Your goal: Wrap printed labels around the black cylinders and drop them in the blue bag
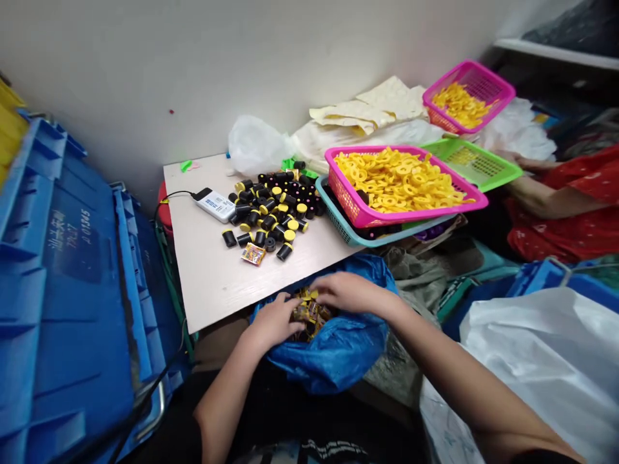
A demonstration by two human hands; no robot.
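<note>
**A:** Where are the hands?

**B:** The left hand (273, 323) and the right hand (347, 293) are both down at the top of a blue plastic bag (333, 351). They are very near each other.

**A:** What is in the bag?

**B:** A heap of little yellow and black pieces (309, 314). It sits in the open top of the bag, right under the fingers. The pieces are too small and blurry to see well.

**A:** Are the hands holding some?

**B:** I can't tell. The fingers curl down on the heap, and I can't see a pinch. They are not spread wide.

**A:** What is close by?

**B:** Just past the bag is a white table (206, 277). It has a pile of black rollers with yellow ends (273, 209) and a white power bank (215, 205) with a black cord.

**A:** Anything else?

**B:** Yes! A pink basket (345, 193) full of yellow rings (396, 180) sits on a teal basket (338, 222). Another person's arm (541, 198) reaches in by a green basket (483, 169).
</note>
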